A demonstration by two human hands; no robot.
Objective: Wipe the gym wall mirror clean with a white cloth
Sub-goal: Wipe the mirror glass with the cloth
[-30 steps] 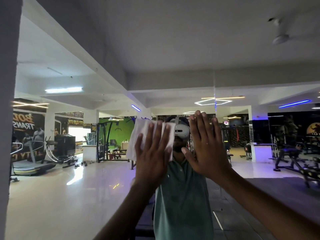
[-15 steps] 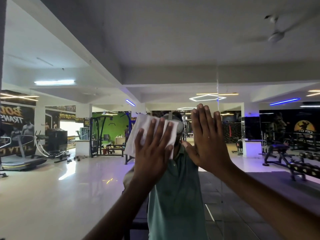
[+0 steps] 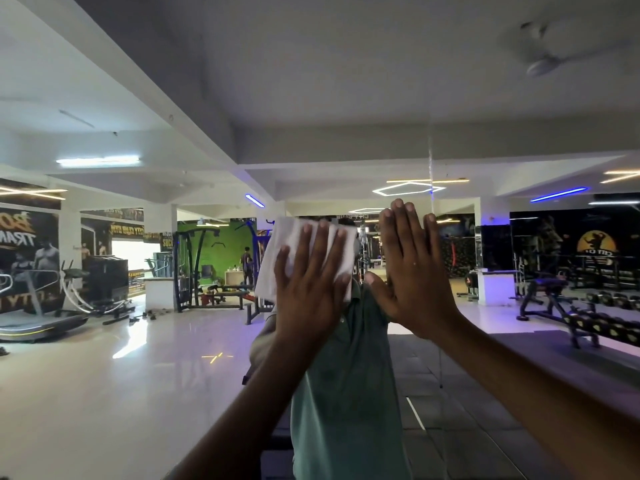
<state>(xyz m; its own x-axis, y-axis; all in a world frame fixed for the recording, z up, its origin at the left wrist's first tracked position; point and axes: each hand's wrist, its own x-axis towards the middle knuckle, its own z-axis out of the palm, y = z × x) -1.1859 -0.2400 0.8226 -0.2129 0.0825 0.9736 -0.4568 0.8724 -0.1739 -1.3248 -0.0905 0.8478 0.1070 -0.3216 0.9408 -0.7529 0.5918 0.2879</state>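
Gym lights and machines fill the wall mirror [image 3: 450,98], mid-wipe.
White cloth [image 3: 294,251] lies flat on the glass under the left hand [image 3: 308,289], fingers straight and spread; right hand [image 3: 412,271], also flat-fingered, braces just beside the cloth. Next, I'd judge, the cloth must sweep onward under steady pressure.

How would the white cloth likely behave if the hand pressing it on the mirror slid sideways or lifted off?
The white cloth looks thin and limp, so it would probably slide with the left hand, whose flat fingers pin it to the mirror. Its free lower-left corner hangs loose, so it may bunch or fold. Lifted off, it would likely drop, being light and ungripped.
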